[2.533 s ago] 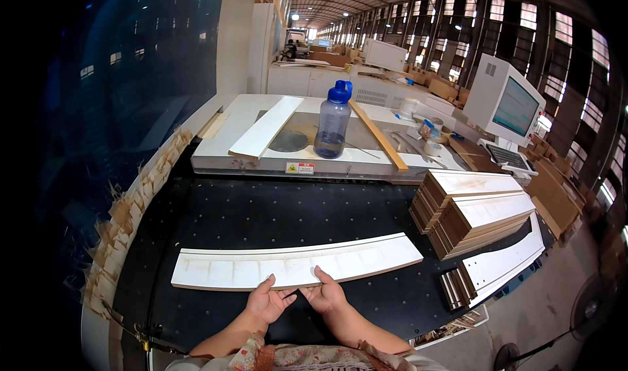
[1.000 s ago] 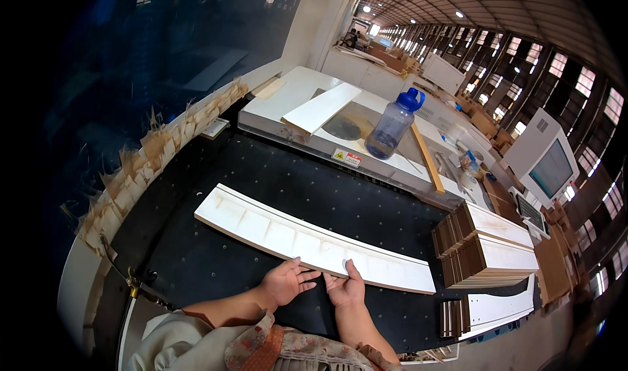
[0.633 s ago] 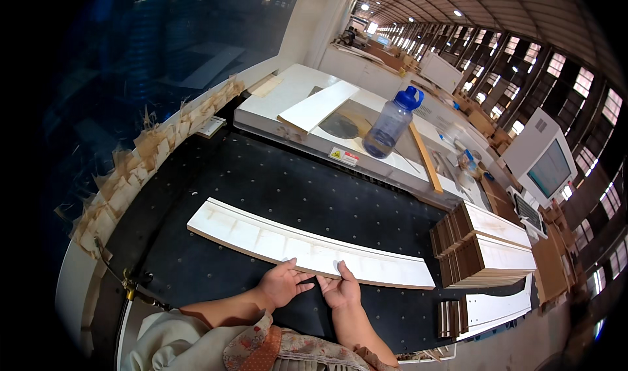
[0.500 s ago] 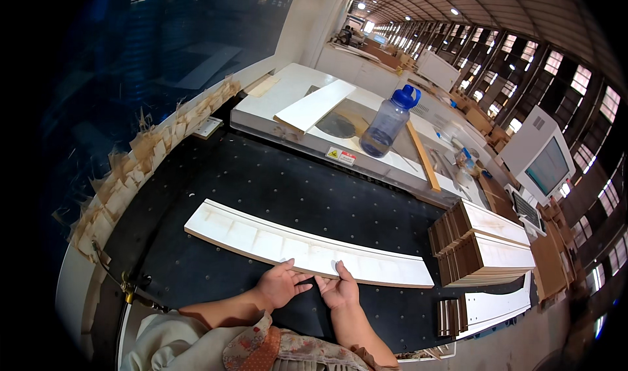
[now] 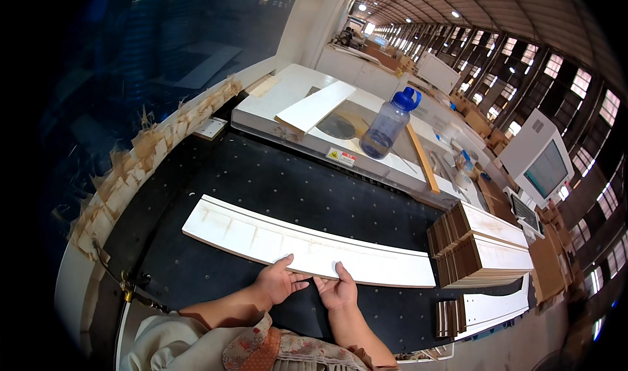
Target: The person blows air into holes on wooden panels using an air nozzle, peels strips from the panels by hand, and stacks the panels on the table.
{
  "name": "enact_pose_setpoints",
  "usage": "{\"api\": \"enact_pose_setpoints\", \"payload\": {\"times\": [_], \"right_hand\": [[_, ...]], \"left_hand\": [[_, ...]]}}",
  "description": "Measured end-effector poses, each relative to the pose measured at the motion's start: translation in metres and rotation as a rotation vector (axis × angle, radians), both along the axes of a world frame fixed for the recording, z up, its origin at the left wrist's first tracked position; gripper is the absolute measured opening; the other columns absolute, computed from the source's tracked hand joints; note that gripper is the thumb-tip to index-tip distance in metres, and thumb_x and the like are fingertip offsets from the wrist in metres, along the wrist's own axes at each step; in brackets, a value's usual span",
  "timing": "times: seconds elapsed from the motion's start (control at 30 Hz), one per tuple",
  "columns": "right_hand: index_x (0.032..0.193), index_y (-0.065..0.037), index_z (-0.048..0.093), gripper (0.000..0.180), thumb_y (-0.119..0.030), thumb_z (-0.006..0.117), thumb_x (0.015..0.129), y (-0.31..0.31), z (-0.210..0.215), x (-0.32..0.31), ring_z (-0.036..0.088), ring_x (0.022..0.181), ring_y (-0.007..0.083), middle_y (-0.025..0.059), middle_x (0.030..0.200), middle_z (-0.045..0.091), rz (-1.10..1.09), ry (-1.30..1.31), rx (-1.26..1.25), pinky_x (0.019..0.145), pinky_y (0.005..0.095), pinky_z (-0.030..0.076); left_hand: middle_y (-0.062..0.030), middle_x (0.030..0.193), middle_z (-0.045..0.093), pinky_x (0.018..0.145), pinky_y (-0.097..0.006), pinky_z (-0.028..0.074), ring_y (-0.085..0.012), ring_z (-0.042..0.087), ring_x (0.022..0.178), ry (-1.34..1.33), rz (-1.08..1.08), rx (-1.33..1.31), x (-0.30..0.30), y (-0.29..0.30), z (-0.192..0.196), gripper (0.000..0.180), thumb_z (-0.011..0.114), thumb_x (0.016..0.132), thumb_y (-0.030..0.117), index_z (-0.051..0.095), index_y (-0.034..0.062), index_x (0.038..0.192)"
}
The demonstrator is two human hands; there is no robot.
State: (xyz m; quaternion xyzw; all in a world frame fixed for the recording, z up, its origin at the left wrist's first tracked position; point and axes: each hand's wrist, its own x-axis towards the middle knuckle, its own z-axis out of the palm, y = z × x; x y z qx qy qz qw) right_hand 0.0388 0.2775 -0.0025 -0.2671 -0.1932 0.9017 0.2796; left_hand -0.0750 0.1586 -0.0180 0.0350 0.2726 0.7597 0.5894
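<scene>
A long white board (image 5: 307,243) with a brown edge and a groove along its far side lies crosswise before me over the black table. My left hand (image 5: 280,281) grips its near edge close to the middle, thumb on top and fingers beneath. Just to the right, my right hand (image 5: 338,289) holds the same edge, its thumb on the white face and the fingers partly hidden below. The board seems tipped, its near edge raised a little, though the exact height above the table I cannot tell.
Stacked white boards (image 5: 484,247) stand to the right, with a smaller pile (image 5: 494,312) nearer me. Beyond the black dotted table (image 5: 281,175), a white machine top (image 5: 255,113) carries a blue-capped bottle (image 5: 386,126), a loose board (image 5: 317,105) and a wooden strip (image 5: 423,158). A monitor (image 5: 543,162) stands far right.
The board has tipped slightly, so more of its white face shows and less of its brown near edge. Both hands keep their grip and have barely moved.
</scene>
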Motion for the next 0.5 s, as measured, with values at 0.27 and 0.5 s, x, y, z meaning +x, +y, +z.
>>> {"api": "enact_pose_setpoints", "payload": {"times": [0.27,0.5], "right_hand": [[0.125,-0.007,0.042,0.048,-0.031,0.055,0.086,-0.0061,0.003,-0.0016,0.048,0.114,0.0282,0.0106,0.123,0.051,-0.02,0.09,0.038,0.097,0.0433,0.038],[0.126,-0.008,0.041,0.047,-0.031,0.053,0.087,-0.0019,0.0015,0.0011,0.047,0.115,0.0278,0.0102,0.123,0.05,0.002,0.102,0.098,0.095,0.0438,0.039]], "left_hand": [[-0.0108,0.115,0.057,0.078,-0.035,0.046,-0.0245,0.056,0.101,0.02,0.011,0.052,0.003,-0.0008,-0.0024,0.042,0.04,0.093,0.033,0.044,0.0052,0.124],[-0.0106,0.116,0.055,0.08,-0.035,0.045,-0.0238,0.055,0.102,0.047,-0.012,0.045,0.0046,-0.0019,0.0053,0.042,0.04,0.093,0.033,0.042,0.0057,0.125]]}}
